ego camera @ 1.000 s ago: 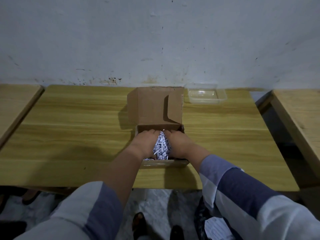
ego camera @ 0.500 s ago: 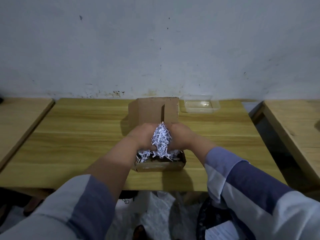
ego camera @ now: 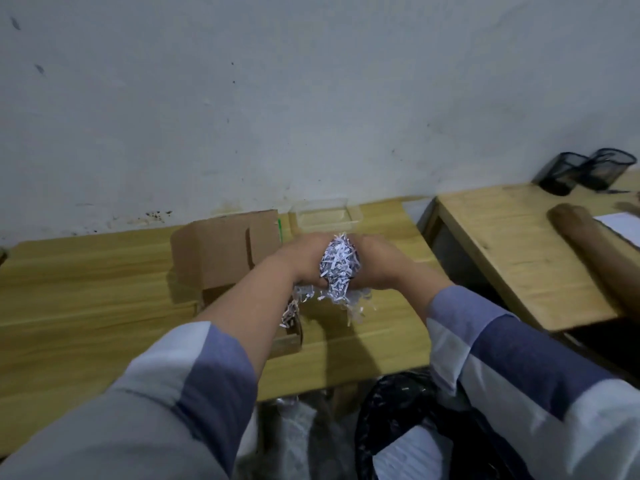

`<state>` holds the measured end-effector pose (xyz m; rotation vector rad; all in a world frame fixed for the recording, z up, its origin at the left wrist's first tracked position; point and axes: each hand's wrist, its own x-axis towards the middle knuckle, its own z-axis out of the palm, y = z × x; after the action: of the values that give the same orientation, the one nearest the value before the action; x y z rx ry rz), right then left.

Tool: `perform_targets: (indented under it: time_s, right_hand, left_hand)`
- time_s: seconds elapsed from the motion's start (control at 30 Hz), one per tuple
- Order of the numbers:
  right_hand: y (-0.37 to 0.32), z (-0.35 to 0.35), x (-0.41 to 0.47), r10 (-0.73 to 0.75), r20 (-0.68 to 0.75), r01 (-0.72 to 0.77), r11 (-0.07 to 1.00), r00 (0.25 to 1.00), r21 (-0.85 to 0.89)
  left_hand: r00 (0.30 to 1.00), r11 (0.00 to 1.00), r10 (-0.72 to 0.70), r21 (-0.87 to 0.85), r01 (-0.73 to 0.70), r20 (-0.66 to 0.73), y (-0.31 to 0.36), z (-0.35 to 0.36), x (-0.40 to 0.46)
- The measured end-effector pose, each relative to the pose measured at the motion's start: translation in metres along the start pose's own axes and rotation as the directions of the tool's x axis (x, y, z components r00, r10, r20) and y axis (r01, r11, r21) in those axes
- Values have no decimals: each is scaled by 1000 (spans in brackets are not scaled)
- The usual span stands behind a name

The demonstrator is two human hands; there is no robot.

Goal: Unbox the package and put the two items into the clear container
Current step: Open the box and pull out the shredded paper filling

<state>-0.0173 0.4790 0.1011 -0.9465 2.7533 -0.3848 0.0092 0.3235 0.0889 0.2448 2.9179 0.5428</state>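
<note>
Stained white wall [ego camera: 311,98] behind 2 wooden tables [ego camera: 69,289].

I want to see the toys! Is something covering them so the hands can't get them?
Yes. Both hands, left and right, hold a wad of shredded paper beside the cardboard box. No items show yet.

An open brown cardboard box [ego camera: 225,258] sits on the wooden table with its lid flap standing upright, white shredded paper filler [ego camera: 289,311] spilling at its right edge. The clear rectangular plastic container [ego camera: 325,216] rests behind it to the right, against the wall, upright.
</note>
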Motion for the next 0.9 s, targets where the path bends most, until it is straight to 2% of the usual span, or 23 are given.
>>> perform_targets:
  time_s: [0.17,0.3,0.43,0.53,0.6,0.67,0.8,0.9]
  right_hand:
    - [47,43,-7,92,64,-94,995,994,39]
    - [69,80,-4,232,97,-244,960,968,137]
    - [80,96,2,348,83,-358,905,934,230]
    - [84,99,11,433,63,-435,868,899,241]
    - [81,99,15,459,60,-460,857,886,233]
    - [76,95,16,461,77,-465,855,884,229]
    - [69,75,8,358,225,-418,834,906,360]
    - [64,58,-2,283,380,-441,785,880,436]
  left_hand:
    - [991,998,57,-17,-55,117,8,61,33]
    - [973,996,95,-25,-91,211,-1,94,60]
    - [967,993,116,7,-121,228,-10,106,81]
    - [973,983,95,132,-124,209,-13,98,88]
    - [982,973,54,211,-93,184,-14,94,87]
    - [989,979,14,199,-43,147,-14,91,81]
    - [988,988,-150,27,149,24,-10,90,59]
    - [955,948,-296,-132,290,-24,-8,94,43]
